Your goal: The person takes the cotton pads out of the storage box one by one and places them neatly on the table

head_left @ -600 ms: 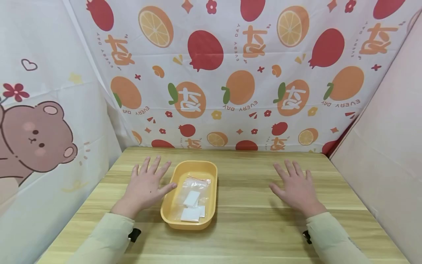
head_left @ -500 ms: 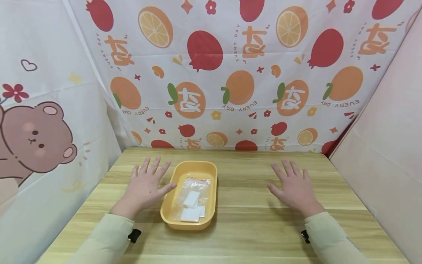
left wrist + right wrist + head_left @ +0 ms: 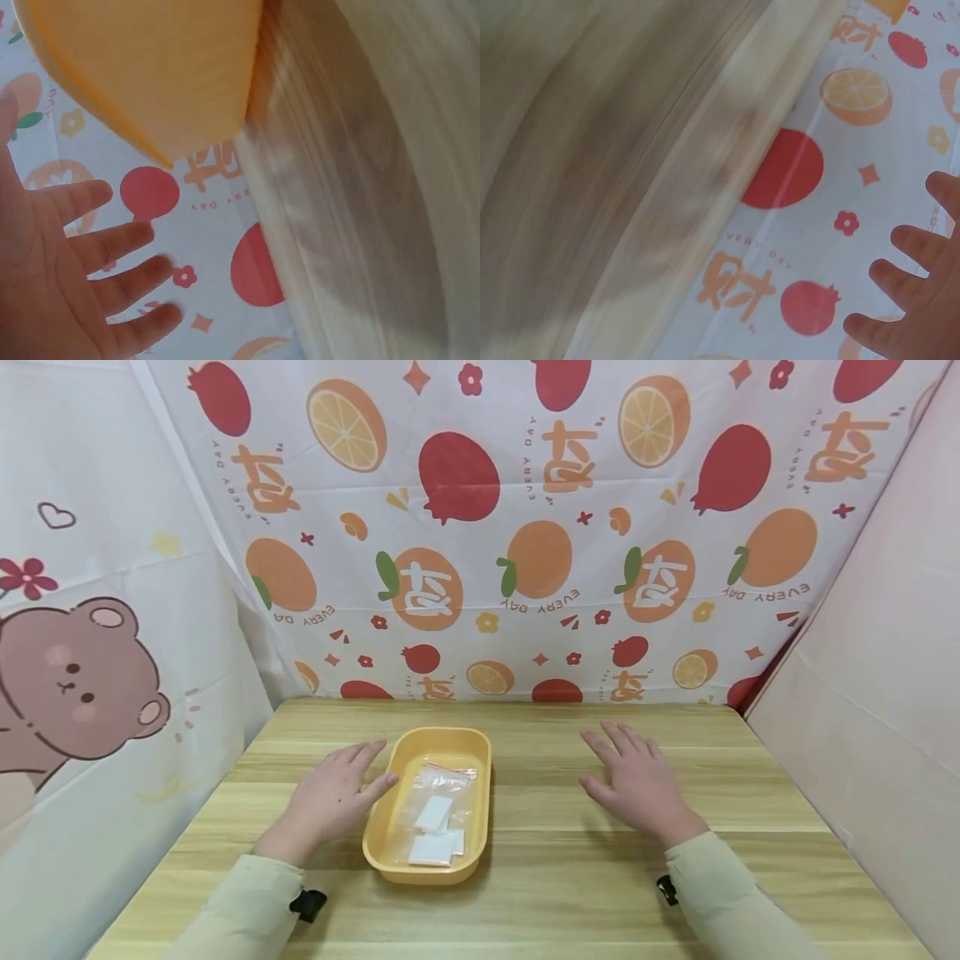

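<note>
A yellow tray (image 3: 427,877) stands on the table left of centre in the head view. Inside it lies a clear zip bag (image 3: 459,785), with several white flat rectangular pieces (image 3: 432,812) at its lower part; whether they are in the bag or on it I cannot tell. My left hand (image 3: 330,797) hovers beside the tray's left side, fingers spread, thumb near the rim, holding nothing. In the left wrist view the tray's outer wall (image 3: 165,67) rises above that hand's fingers. To the right, apart from the tray, my right hand (image 3: 637,785) hangs over the table with relaxed fingers and holds nothing.
The wood-grain table (image 3: 540,893) runs back to a fruit-print cloth (image 3: 480,568). A white cloth with a bear print (image 3: 82,677) hangs at the left, and a plain pale cloth (image 3: 870,693) closes the right side.
My right hand has moved left, toward the tray. The left hand's fingers have drawn closer together and dipped a little. The tray stays where it was; the head view has shifted slightly.
</note>
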A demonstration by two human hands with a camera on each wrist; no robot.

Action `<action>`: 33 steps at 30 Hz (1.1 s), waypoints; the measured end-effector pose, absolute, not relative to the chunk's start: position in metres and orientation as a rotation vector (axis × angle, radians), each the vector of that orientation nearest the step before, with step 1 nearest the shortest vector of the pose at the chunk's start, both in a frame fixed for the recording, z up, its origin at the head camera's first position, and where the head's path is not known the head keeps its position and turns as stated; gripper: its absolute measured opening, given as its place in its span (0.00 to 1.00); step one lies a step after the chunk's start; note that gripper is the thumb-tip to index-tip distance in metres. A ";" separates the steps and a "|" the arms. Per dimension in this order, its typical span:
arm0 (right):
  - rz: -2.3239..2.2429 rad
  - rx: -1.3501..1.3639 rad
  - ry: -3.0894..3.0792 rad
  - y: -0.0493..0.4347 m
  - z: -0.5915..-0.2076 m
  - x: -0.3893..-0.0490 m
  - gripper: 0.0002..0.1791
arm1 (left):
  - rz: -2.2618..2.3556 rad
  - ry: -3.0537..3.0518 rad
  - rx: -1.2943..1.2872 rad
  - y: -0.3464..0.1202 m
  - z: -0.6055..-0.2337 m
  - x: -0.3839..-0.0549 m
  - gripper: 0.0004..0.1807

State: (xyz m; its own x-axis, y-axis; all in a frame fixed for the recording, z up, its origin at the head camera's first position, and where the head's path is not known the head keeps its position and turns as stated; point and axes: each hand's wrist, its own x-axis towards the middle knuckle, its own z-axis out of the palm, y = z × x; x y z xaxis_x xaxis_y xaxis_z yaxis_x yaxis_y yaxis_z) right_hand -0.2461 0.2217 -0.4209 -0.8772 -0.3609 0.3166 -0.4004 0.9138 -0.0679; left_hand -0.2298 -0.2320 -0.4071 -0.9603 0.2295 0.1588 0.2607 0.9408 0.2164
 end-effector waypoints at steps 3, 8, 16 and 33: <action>0.192 0.594 -2.770 0.213 -0.421 -0.246 0.40 | -0.577 -3.007 -0.376 -0.230 -0.408 -0.231 0.48; 0.223 0.652 -2.739 0.198 -0.421 -0.247 0.39 | -0.933 -3.049 -0.333 -0.228 -0.410 -0.235 0.49; 0.286 0.745 -2.704 0.173 -0.419 -0.248 0.36 | -1.361 -3.050 -0.211 -0.231 -0.418 -0.243 0.45; 0.424 0.907 -2.744 0.104 -0.407 -0.263 0.36 | -2.062 -2.726 -0.189 -0.241 -0.441 -0.253 0.30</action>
